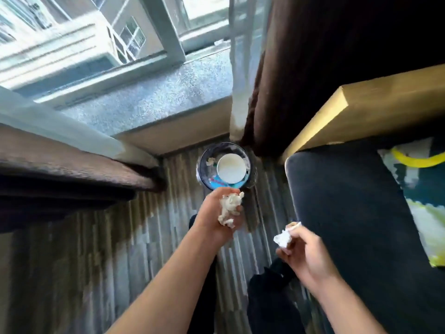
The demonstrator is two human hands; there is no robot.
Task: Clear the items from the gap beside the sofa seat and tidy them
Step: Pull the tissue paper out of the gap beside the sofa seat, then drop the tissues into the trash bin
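Observation:
My left hand [218, 214] is closed around a crumpled off-white tissue wad [230, 208], held just short of a round waste bin [201, 165] on the carpet. The bin holds a white paper cup [231, 168], a small scrap and a blue wrapper. My right hand [304, 251] pinches a smaller crumpled white tissue [284, 238], lower and to the right, beside the dark sofa seat [342, 213].
A stone windowsill [154, 102] and window lie beyond the bin. Brown curtains hang at left [72, 169] and right [301, 68]. A tan wooden tabletop edge [349, 109] sits above the sofa, where a patterned cushion [423, 201] lies. Striped carpet covers the floor.

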